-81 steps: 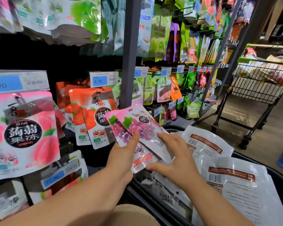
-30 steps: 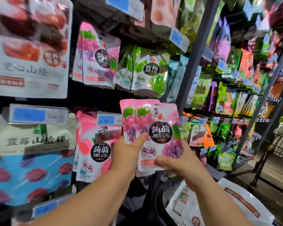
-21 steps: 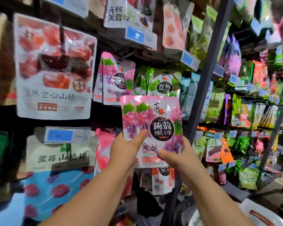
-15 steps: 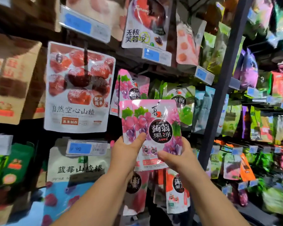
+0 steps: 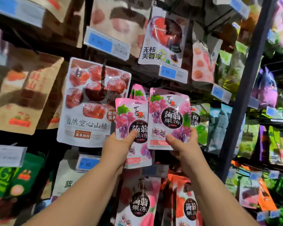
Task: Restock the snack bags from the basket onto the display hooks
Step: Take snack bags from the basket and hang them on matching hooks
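Two grape jelly bags up at the rack, one per hand. The risk is a missed hook or a drop.

Nearest: my left hand pinches the left bag w/ thumb on the front and fingers behind. My right hand pinches the right bag the same way, low on the pack. Both grips sit near the bottom, so the tops may flop when I aim the hang holes. The bags overlap, so one could snag the other and slip. Just behind are the hung grape bags; their hook is hidden, so I'd be threading half blind. The hawthorn bag and green bag crowd either side, and a nudge may knock them. The price tag hangs above, prob in the way. The basket's out of shot.
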Tool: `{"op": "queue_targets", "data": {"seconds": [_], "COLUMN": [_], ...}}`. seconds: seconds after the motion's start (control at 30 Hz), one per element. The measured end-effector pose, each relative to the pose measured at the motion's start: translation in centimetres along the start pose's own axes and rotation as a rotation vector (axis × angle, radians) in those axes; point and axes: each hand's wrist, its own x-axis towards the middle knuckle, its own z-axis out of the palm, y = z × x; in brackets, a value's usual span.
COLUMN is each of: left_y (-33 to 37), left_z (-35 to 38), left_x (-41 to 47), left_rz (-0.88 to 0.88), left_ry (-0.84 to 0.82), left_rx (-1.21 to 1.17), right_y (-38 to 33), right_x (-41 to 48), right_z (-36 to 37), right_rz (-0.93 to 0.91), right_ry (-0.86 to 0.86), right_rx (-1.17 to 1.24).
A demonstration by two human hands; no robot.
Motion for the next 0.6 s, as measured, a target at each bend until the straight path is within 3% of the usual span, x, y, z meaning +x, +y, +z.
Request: {"op": "queue_targets", "data": {"seconds": [0.6], "left_y": [1.4], "left_z": [-1.9], "left_x": [0.5], "left_rz": [0.075], "left_ry": [0.023], "left_rx": [-0.068], "right_y": [0.5], "right_x": [2.0], "right_z": [0.9], "right_rz": [-0.155], "right_ry": [-0.031], "right_rx": [0.040]}}
